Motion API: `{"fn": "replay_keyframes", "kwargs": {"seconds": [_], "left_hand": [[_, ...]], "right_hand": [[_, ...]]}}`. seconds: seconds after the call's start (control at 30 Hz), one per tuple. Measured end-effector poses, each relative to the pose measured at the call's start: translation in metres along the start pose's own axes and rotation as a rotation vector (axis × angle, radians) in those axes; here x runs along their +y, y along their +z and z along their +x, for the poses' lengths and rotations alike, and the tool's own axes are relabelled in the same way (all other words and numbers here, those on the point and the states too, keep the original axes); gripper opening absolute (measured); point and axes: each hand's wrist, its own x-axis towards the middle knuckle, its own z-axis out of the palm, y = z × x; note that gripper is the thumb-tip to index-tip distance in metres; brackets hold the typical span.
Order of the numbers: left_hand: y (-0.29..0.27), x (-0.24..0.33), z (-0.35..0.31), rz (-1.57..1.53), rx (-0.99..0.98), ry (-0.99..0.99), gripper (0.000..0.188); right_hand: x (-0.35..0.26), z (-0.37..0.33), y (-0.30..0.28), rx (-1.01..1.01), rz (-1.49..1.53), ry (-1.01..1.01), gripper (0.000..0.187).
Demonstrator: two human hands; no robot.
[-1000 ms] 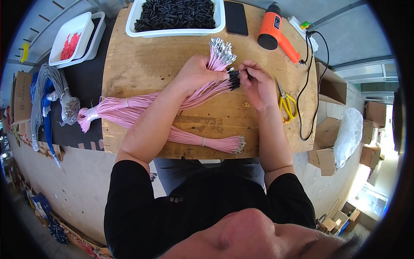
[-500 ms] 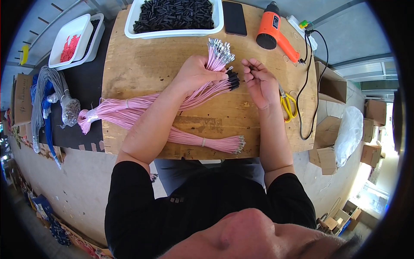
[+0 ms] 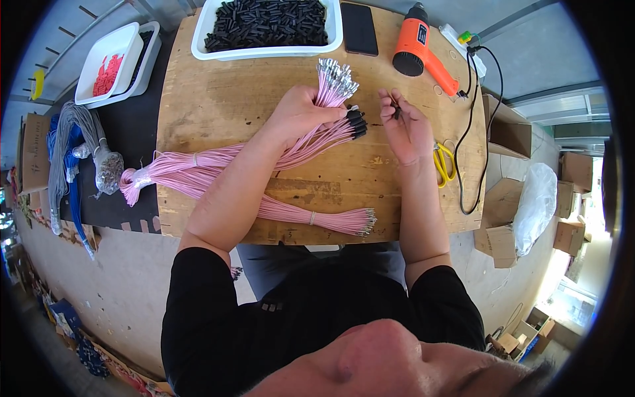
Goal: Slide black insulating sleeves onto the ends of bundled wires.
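My left hand (image 3: 301, 118) is closed around a bundle of pink wires (image 3: 311, 146), below their fanned-out silvery metal terminals (image 3: 336, 79). Just beside its fingertips, several wire ends wear black sleeves (image 3: 357, 124). To the right, my right hand (image 3: 407, 132) is held palm up with curled fingers, apart from the wires. Small black sleeves (image 3: 395, 110) are held among those fingers; how many cannot be made out. A second pink wire bundle (image 3: 331, 220), tied with a band, lies along the near table edge, its bare metal ends pointing right.
A white tray of black sleeves (image 3: 198, 45) stands at the back, beside a dark phone (image 3: 360, 30). An orange heat gun (image 3: 415, 46), yellow-handled scissors (image 3: 443, 165) and a black cable (image 3: 471, 205) lie right. Leftward are a tub with red pieces (image 3: 84, 91) and grey wires (image 3: 65, 132).
My right hand has shifted slightly right and turned its palm further up, showing the black sleeves in its fingers. My left hand and the wires have barely moved.
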Motion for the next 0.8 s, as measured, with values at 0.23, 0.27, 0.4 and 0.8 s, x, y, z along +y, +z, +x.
{"fn": "replay_keyframes", "kwargs": {"seconds": [0.23,0.27,0.4,0.8], "left_hand": [[0.002,0.004,-0.002,0.006,-0.006,0.003,0.020],[0.002,0.003,-0.002,0.013,0.004,0.024,0.022],[0.001,0.004,-0.001,0.034,-0.005,0.007,0.020],[0.002,0.008,-0.004,0.039,-0.002,0.022,0.019]], "right_hand": [[0.001,-0.001,0.005,0.123,-0.140,-0.112,0.030],[0.003,-0.001,0.008,0.123,-0.140,-0.111,0.030],[0.005,-0.004,0.013,0.093,-0.194,-0.097,0.024],[0.016,-0.010,0.020,0.030,-0.361,-0.046,0.023]]}}
